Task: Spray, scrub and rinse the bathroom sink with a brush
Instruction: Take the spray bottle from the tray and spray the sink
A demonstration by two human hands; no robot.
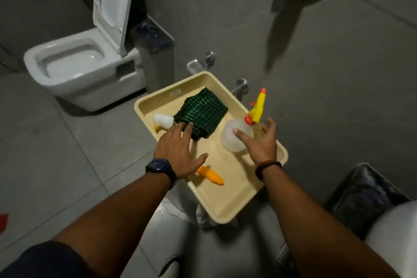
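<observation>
A beige tray (pixel 228 201) holds a folded green cloth (pixel 203 111), a scrub brush with white bristles (pixel 163 120) and an orange handle (pixel 211 175), and a clear spray bottle (pixel 232 137) with a yellow and orange trigger head. My left hand (pixel 178 151) hovers spread over the brush, hiding its middle; its fingertips reach the cloth's near edge. My right hand (pixel 262 142) is open at the spray bottle, thumb on its body, fingers behind it, not closed around it. The sink shows only as a white curved edge (pixel 392 239) at the lower right.
A white toilet (pixel 76 67) with its lid up stands at the back left. Wall taps (pixel 203 62) stick out behind the tray. A black counter corner (pixel 365 194) lies to the right. Grey floor tiles spread on the left.
</observation>
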